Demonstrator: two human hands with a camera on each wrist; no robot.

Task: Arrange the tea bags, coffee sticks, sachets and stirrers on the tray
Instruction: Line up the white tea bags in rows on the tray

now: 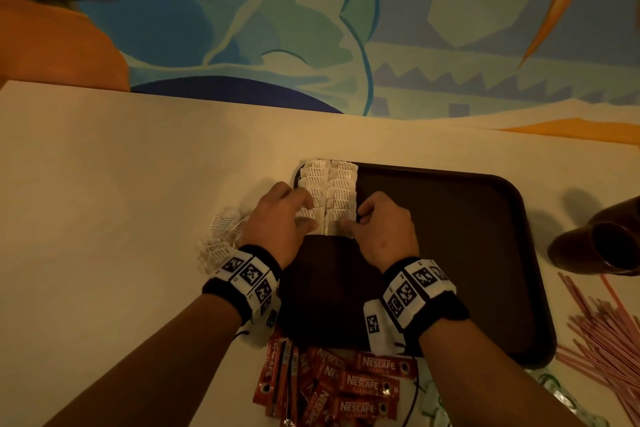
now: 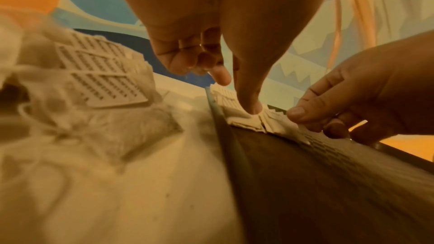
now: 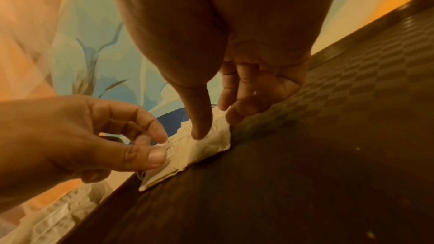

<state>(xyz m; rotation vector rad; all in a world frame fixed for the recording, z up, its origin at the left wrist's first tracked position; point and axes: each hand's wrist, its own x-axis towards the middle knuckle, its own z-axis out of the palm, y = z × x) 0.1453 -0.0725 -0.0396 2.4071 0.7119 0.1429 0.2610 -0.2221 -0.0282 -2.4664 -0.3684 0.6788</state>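
Two overlapping rows of tea bags (image 1: 329, 196) run along the left edge of the dark brown tray (image 1: 450, 218), some of them lapping over its raised rim, while the wide rest of the tray floor to the right lies bare, with a fine checkered texture in the right wrist view. The left hand (image 1: 280, 218) sits at the tray's left rim with thumb and forefinger pinching the nearest bag of the left row; the right hand (image 1: 384, 225) presses its thumb tip down on the near end of the right row, its fingers curled along that row's outer edge. A loose heap of more tea bags (image 1: 221, 243) lies on the pale, smooth counter (image 1: 121, 184) just left of the tray. Red coffee sticks (image 1: 332, 388) are piled at the tray's near edge, and thin pink stirrers (image 1: 602, 333) fan out off its right near corner. Clear-green sachets (image 1: 554, 392) sit beside them, blurred. A dark brown jug (image 1: 606, 239) lies beside the tray's right edge. Behind the counter is a wall painted in blue, green and orange shapes
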